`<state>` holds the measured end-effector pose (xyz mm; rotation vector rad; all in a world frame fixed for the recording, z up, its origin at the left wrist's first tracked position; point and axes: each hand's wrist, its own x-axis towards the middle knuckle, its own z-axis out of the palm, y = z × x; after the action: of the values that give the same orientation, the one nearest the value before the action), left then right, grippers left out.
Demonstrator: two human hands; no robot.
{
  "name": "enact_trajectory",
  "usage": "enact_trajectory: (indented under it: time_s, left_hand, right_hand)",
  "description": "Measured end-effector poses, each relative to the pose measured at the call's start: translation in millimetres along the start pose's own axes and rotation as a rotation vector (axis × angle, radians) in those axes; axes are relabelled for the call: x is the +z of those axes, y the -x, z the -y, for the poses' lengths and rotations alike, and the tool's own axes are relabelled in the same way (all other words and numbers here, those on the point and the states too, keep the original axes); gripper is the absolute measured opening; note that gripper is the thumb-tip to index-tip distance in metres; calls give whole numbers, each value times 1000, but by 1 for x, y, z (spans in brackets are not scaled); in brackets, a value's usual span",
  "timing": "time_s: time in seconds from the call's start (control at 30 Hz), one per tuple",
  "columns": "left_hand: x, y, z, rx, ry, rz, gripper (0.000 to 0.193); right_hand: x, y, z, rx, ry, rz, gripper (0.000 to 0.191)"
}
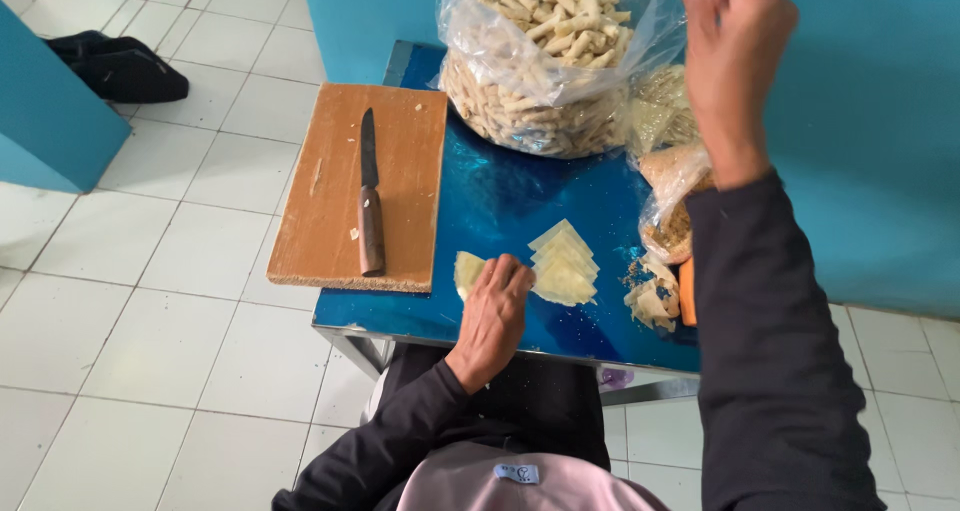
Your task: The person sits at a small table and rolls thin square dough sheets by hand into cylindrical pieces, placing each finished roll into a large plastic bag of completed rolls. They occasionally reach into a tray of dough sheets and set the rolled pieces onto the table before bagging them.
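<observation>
The raised right hand was cut off by the top edge, so its grip could not be told. The left hand pressed flat, released, on a pale square dough sheet, just beside the fanned stack of pale sheets on the blue table.

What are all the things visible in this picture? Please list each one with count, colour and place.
table: one, shiny blue top, centre.
cutting board: one, brown wood, left part of the table.
knife: one, dark blade, brown handle, lying on the cutting board.
big bag of rolls: one, clear plastic, pale tan rolls, back of the table.
smaller bags: count unclear, clear plastic, right of the big bag.
stack of wrapper sheets: one stack, pale yellow, front centre.
single sheet: one, pale yellow, under the left hand.
dark items: black, on the white floor, far left.
left hand: on the single sheet.
right hand: raised, holding nothing visible.
</observation>
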<state>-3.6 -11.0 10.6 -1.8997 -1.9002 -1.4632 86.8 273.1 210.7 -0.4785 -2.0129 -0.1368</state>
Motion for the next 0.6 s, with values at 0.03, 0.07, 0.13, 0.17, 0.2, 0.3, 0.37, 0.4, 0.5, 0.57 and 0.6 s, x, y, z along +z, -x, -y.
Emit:
enact_trajectory:
  time_s: [0.03, 0.07, 0.13, 0.17, 0.2, 0.3, 0.37, 0.4, 0.5, 0.57, 0.6]
  left_hand:
    - [-1, 1, 1, -5, -38, 12, 16]
    - [-2, 2, 1, -8, -76, 25, 13]
    - [1, 2, 2, -30, -141, 51, 12]
    - [3, 1, 2, -49, -165, 69, 14]
    - [6, 2, 1, -72, -190, 85, 15]
    - [18, -2, 1, -69, -141, 27, 22]
    - [24, -1, 2, -81, -179, 54, 28]
    - [26, -1, 2, -90, -201, 68, 31]
    - [30, 1, 5, -90, -229, 74, 34]
    - [31, 2, 6, -98, -246, 90, 33]
    - [31, 3, 6, -97, -254, 102, 33]
  right_hand:
    - [-13, 17, -7, 61, -118, 41, 13]
    - [-25, 37, -14, 123, -239, 80, 15]
    - [-47, 74, -33, 153, 80, 386, 21]
    - [-55, 97, -41, 196, 246, 514, 16]
    - [-58, 117, -48, 235, 409, 645, 17]
    - [-37, 157, -65, 442, 679, 965, 30]
    - [-25, 171, -71, 485, 716, 1041, 24]
    - [-18, 175, -71, 482, 742, 1069, 18]
    - [-9, 182, -67, 473, 743, 1065, 9]
    - [-7, 186, -65, 451, 744, 1081, 11]
    - [-7, 187, -64, 437, 755, 1106, 11]
